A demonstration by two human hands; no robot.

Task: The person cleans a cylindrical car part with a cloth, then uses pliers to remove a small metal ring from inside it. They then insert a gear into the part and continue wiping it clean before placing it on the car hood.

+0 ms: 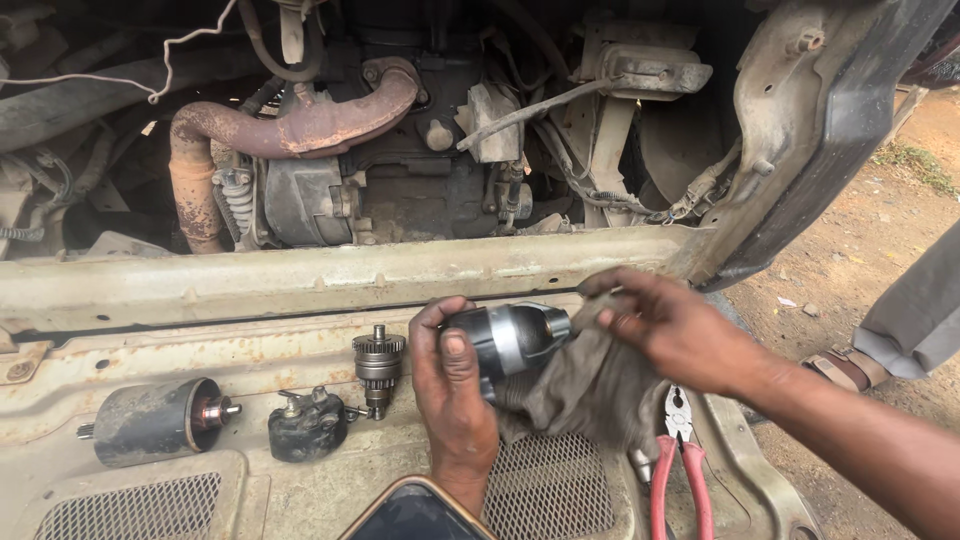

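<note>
2 hands (560, 350) grip the motor cylinder (510, 338), rag (590, 390) underneath.

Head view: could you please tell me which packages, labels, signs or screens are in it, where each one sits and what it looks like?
Phone screen: bottom edge of the view, just below the left hand; dark, unlit rounded rectangle with an orange-brown rim, partly cut off.
No packages, labels or signs can be made out.
</note>
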